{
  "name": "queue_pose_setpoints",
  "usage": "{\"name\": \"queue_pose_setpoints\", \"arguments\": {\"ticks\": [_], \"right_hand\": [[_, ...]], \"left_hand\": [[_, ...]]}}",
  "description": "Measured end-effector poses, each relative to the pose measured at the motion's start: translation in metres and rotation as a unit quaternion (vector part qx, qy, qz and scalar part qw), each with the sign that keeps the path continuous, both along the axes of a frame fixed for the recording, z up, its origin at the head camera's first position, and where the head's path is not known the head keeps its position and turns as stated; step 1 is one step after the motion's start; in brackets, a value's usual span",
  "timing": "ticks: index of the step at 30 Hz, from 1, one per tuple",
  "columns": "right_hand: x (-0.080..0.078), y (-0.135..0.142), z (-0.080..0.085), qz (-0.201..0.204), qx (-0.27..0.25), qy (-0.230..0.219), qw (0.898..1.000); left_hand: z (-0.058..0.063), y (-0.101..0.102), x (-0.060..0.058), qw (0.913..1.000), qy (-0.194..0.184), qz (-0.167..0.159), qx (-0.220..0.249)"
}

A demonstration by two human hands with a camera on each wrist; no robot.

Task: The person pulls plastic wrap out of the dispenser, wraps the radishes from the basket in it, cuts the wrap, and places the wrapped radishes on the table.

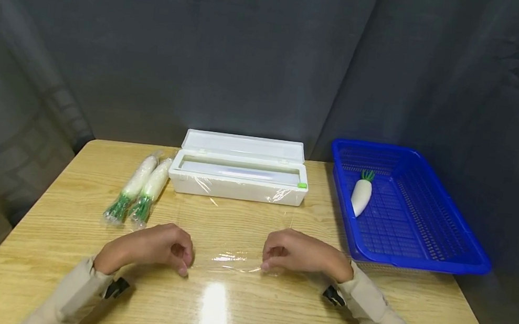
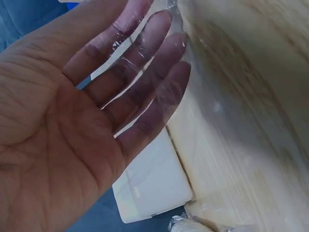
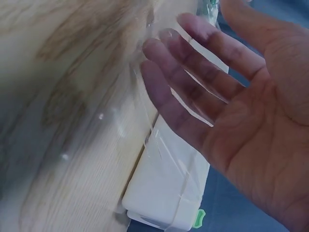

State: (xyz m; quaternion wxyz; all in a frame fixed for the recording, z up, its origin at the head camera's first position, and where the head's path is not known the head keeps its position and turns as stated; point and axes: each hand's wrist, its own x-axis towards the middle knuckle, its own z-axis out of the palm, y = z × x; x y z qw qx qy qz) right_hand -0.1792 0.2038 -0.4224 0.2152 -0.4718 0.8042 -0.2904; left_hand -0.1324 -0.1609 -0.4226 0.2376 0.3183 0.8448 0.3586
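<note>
A clear sheet of cling film [image 1: 230,258] stretches toward me from a white cling film dispenser [image 1: 237,190], whose lid stands up at the back. My left hand [image 1: 155,247] pinches the near left corner of the film, low over the table. At the near right corner, my right hand [image 1: 299,252] grips the same edge between thumb and fingers. Both wrist views show the film lying across the fingers of the left hand [image 2: 63,125] and right hand [image 3: 251,121]. The thumb tips are out of sight there.
Left of the dispenser lie two film-wrapped white radishes [image 1: 141,176] with green tops. A blue plastic basket [image 1: 412,262] stands at the right of the wooden table [image 1: 262,320], with one bare white radish [image 1: 361,196] inside. Dark grey cloth [image 1: 251,55] hangs behind.
</note>
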Motion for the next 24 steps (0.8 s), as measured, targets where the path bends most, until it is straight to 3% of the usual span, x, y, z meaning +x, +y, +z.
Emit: {"name": "queue_pose_setpoints", "arguments": {"ticks": [9, 16, 24], "right_hand": [[-0.0029, -0.0031, -0.0041, -0.004, -0.01, 0.031, 0.999], [-0.0027, -0.0025, -0.0011, -0.032, -0.016, 0.032, 0.999], [-0.0038, -0.0017, 0.002, -0.056, -0.023, 0.044, 0.997]], "left_hand": [[-0.001, 0.0039, -0.0018, 0.9959, 0.087, 0.016, -0.017], [-0.0028, 0.002, -0.0029, 0.9934, 0.114, 0.014, -0.006], [-0.001, 0.0014, -0.0058, 0.982, 0.183, 0.047, -0.005]]}}
